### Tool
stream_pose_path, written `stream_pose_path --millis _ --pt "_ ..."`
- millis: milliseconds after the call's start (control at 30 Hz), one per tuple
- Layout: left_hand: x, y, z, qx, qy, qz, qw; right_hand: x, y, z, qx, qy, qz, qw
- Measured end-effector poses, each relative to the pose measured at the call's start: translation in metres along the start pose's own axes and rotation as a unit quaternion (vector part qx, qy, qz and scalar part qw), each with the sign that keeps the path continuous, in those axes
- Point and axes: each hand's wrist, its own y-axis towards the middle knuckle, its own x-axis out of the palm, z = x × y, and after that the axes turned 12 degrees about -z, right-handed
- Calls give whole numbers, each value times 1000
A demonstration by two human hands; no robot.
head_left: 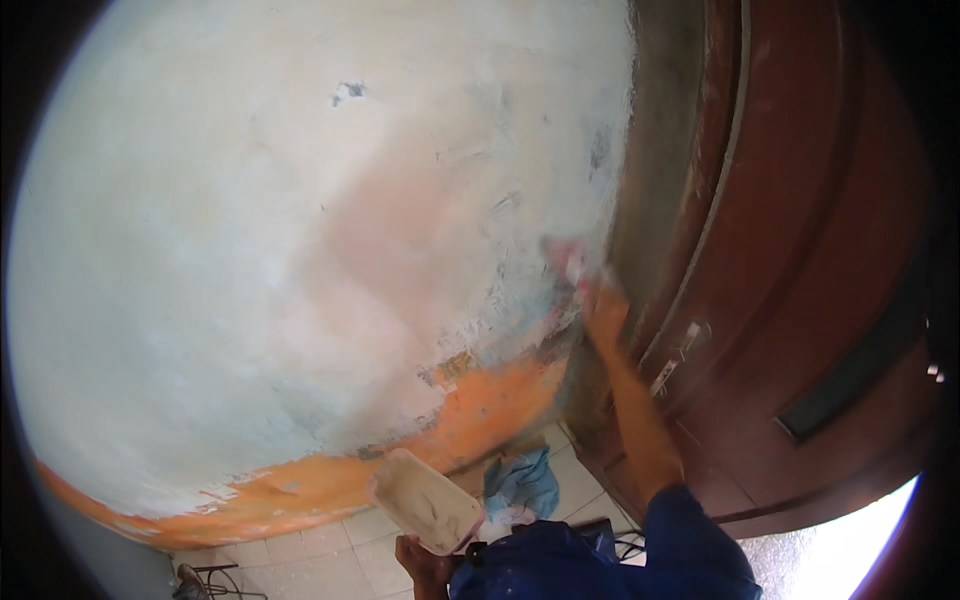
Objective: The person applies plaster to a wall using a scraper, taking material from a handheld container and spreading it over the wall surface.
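Observation:
In my right hand (604,308) is what looks like a red putty knife (566,256), smeared by motion; its wide end is at the wall's right edge, near the corner. The fingers are closed round its lower part. The wall (230,230) is coated whitish, with rough grey patches and a bare orange band (500,405) along its foot. Low in front of me, my left hand (424,566) grips the near left edge of a pale rectangular tub (384,484). Whitish paste coats the inside of the tub.
A reddish-brown door (790,190) with a metal latch (690,340) stands close on the right, beside a grey frame strip (655,150). A crumpled blue cloth or bag (525,482) lies on the tiled floor (355,560). Dark metal legs (222,570) show at lower left.

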Motion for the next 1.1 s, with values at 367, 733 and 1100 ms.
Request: stream_pose_path --millis 367,733,1100 --pt "5 13 3 -36 -569 61 819 19 145 46 87 70 -48 992" --pt "-9 20 -30 -54 -589 -2 807 25 -106 -8 240 254 -166 922" --pt "-2 14 -9 0 31 1 1000 48 45 25 139 40 -64 987"
